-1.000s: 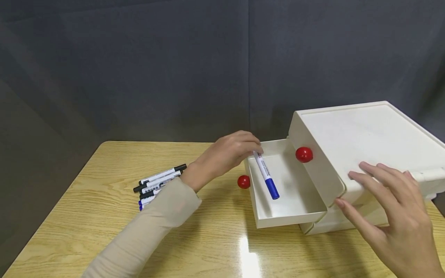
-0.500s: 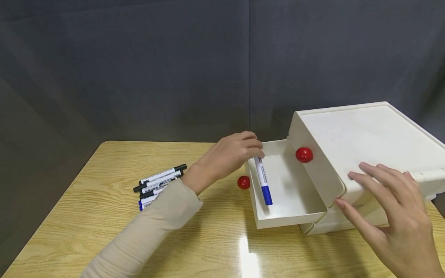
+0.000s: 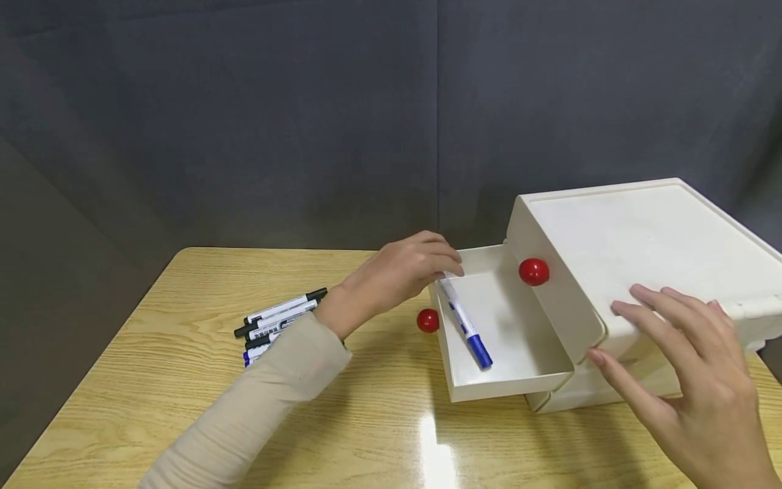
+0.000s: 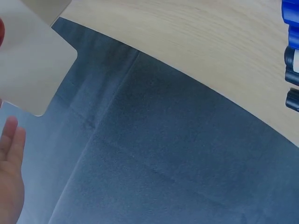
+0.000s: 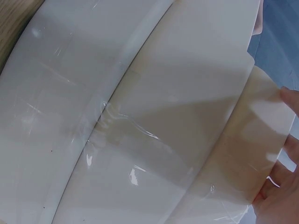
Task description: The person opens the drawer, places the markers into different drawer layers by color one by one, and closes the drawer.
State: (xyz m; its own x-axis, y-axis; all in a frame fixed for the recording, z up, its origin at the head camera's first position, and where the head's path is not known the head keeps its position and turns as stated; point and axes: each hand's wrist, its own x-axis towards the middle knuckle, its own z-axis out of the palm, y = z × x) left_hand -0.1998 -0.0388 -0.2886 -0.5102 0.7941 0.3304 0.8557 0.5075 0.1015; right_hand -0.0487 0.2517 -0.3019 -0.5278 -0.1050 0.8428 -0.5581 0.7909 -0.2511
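Observation:
My left hand hangs over the outer end of a pulled-out white drawer, its fingers loosely bent. Below the fingertips, a white marker with a blue cap slants down in the drawer, its upper end blurred and apart from the fingers. The cap end lies low, near the drawer's front side wall. My right hand rests its spread fingers on the top edge of the white drawer cabinet, thumb against the side below. In the right wrist view, its fingers lie along the cabinet's edge.
Several markers with black and blue caps lie in a group on the wooden table, partly behind the left sleeve. Red round knobs sit on the open drawer and the closed upper drawer. A dark curtain hangs behind.
The blue-capped marker has come away from my left fingers and dropped lower into the drawer. The left hand stays nearly in place; the right hand has not moved.

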